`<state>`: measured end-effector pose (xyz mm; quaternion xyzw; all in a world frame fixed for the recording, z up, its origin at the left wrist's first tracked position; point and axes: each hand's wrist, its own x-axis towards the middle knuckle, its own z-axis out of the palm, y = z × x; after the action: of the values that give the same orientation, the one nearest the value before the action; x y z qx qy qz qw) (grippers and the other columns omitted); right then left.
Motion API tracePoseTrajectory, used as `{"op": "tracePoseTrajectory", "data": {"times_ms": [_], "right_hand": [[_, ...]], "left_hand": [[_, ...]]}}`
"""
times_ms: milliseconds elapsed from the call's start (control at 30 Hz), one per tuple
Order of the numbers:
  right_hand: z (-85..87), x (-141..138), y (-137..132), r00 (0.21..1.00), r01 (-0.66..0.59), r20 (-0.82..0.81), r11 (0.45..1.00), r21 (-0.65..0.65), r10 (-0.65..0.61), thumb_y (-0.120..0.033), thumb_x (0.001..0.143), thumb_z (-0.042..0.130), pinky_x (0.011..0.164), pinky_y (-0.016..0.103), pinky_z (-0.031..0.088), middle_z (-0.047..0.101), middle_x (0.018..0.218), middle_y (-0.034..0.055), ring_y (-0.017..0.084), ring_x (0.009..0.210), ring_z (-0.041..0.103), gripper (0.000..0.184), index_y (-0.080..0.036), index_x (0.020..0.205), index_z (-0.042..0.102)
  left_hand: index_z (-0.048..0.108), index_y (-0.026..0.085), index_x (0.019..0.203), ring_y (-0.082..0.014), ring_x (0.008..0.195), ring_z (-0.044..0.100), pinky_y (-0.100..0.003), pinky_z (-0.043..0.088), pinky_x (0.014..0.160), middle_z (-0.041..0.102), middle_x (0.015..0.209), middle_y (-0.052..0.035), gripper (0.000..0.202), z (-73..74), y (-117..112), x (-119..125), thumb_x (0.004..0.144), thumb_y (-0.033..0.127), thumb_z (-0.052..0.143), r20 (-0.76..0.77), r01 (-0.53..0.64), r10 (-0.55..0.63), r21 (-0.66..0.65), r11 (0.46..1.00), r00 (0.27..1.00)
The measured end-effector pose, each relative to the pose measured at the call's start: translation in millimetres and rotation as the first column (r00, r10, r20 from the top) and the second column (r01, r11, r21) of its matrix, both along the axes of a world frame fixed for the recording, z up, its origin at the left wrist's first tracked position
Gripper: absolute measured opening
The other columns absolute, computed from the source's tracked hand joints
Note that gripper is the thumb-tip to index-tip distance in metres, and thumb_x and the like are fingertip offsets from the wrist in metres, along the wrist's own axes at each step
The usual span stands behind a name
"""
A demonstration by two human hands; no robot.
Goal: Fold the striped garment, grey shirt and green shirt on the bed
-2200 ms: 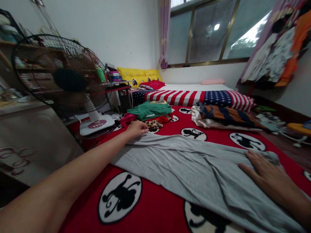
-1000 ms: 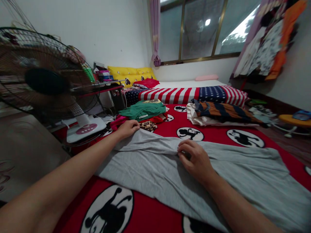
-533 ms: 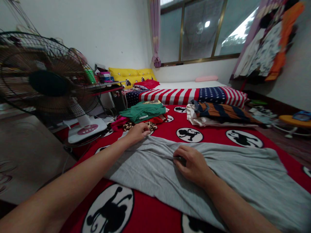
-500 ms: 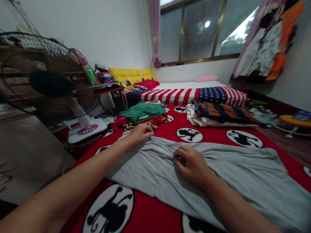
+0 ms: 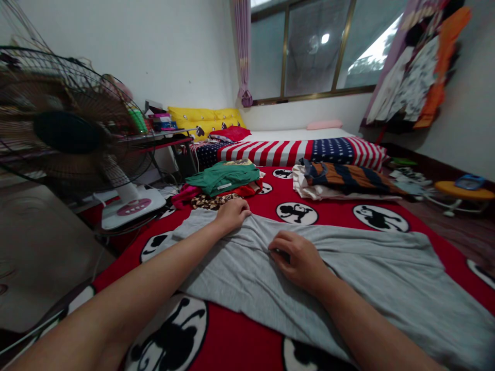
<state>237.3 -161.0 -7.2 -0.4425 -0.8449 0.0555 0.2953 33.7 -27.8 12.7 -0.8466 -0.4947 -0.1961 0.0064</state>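
Observation:
A light grey knit garment [image 5: 247,278] lies stretched from left to right over a red blanket [image 5: 240,345] with black figures in white ovals. Whether it is a shirt or trousers I cannot tell. My left hand [image 5: 233,214] is closed at its far edge, fingers curled on the cloth. To the right and nearer to me, my right hand [image 5: 297,257] pinches the fabric at the garment's middle. Creases run between the two hands. Part of the cloth is hidden under my forearms.
Beyond my left hand lies a heap of clothes with a green shirt [image 5: 226,178] on top. A striped orange and navy garment [image 5: 348,178] tops a pile at the right. An electric fan [image 5: 73,134] stands at left; a stool [image 5: 464,190] at right.
My left hand has shifted slightly right along the garment's far edge, closer to my right hand. The right hand keeps its place on the cloth. The view has turned slightly.

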Motion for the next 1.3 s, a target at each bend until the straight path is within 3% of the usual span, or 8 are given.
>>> {"op": "tracePoseTrajectory", "data": {"times_ms": [200,367,533,733,933,1100,1233,1300], "right_hand": [[-2.8,2,-1,1.000,0.000,-0.013,1.000,-0.009,0.000,-0.013,0.082,0.056,0.075,0.028,0.043,0.062,0.090,0.0044,0.018,0.085,0.057,0.018,-0.021,0.095,0.064],[-4.9,2,1,1.000,0.005,-0.006,1.000,-0.010,-0.005,-0.014,0.082,0.056,0.076,0.028,0.043,0.062,0.090,0.0045,0.018,0.086,0.057,0.016,-0.021,0.093,0.065],[-3.8,0,2,1.000,0.018,0.006,0.999,-0.029,-0.018,-0.014,0.082,0.055,0.074,0.029,0.043,0.062,0.090,0.0045,0.018,0.085,0.058,0.015,-0.020,0.091,0.066],[5.7,-1,-1,0.999,0.039,-0.001,0.996,-0.076,-0.039,-0.016,0.079,0.060,0.079,0.033,0.045,0.064,0.094,0.0066,0.020,0.088,0.059,0.016,-0.019,0.092,0.068],[22.8,-17,-12,0.918,-0.014,-0.390,0.972,-0.234,-0.080,-0.033,0.080,0.063,0.088,0.043,0.046,0.064,0.110,0.0104,0.024,0.098,0.060,0.026,-0.020,0.103,0.065],[42.5,-30,-21,0.517,-0.386,-0.816,0.780,-0.493,-0.259,-0.057,0.073,0.066,0.078,0.037,0.051,0.062,0.120,0.0117,0.024,0.099,0.063,0.065,-0.022,0.126,0.051],[49.2,-15,-16,0.320,-0.419,-0.911,0.823,-0.383,-0.261,-0.054,0.071,0.069,0.080,0.032,0.047,0.069,0.108,0.0064,0.022,0.096,0.062,0.053,-0.020,0.112,0.062],[45.1,-3,-9,0.266,-0.310,-0.903,0.856,-0.413,-0.339,-0.036,0.060,0.076,0.072,0.029,0.045,0.071,0.088,0.0033,0.020,0.081,0.062,0.043,-0.016,0.097,0.067]], "left_hand": [[0.066,0.021,0.086,-0.0211,0.093,0.061,-0.027,0.042,0.074,0.068,0.097,-0.0051,0.009,-0.4,0,-8,0.083,0.025,0.059,-0.062,-0.067,0.069,0.044,0.997,0.996],[0.068,0.021,0.089,-0.0222,0.082,0.062,-0.026,0.038,0.062,0.070,0.093,-0.0064,0.024,23.9,7,-81,0.080,0.042,0.059,-0.062,-0.290,0.292,0.044,0.956,0.954],[0.062,0.020,0.062,-0.0202,0.063,0.058,-0.026,0.032,0.052,0.065,0.065,-0.0053,0.051,27.7,-4,-158,0.069,0.069,0.056,-0.233,-0.480,0.429,-0.251,0.840,0.873],[0.046,0.021,0.042,-0.0166,0.049,0.046,-0.027,0.025,0.048,0.046,0.045,-0.0009,0.051,15.7,-28,-177,0.059,0.065,0.064,-0.238,-0.499,0.439,-0.396,0.771,0.867],[0.060,0.018,0.062,-0.0163,0.057,0.053,-0.024,0.033,0.050,0.057,0.059,0.0002,0.033,47.8,-47,-136,0.062,0.050,0.065,0.020,-0.328,0.384,-0.481,0.813,0.923],[0.068,0.014,0.096,-0.0201,0.076,0.063,-0.023,0.044,0.056,0.069,0.087,-0.0057,0.048,92.4,-99,-33,0.070,0.055,0.067,0.463,0.207,0.099,-0.565,0.799,0.881],[0.066,0.017,0.110,-0.0248,0.098,0.065,-0.029,0.053,0.071,0.068,0.109,-0.0104,0.046,102.1,-119,35,0.076,0.049,0.068,0.734,0.625,-0.073,-0.518,0.584,0.676],[0.066,0.016,0.109,-0.0247,0.097,0.066,-0.031,0.054,0.073,0.068,0.110,-0.0120,0.044,93.1,-113,50,0.077,0.047,0.067,0.844,0.643,-0.047,-0.370,0.671,0.534]]}}
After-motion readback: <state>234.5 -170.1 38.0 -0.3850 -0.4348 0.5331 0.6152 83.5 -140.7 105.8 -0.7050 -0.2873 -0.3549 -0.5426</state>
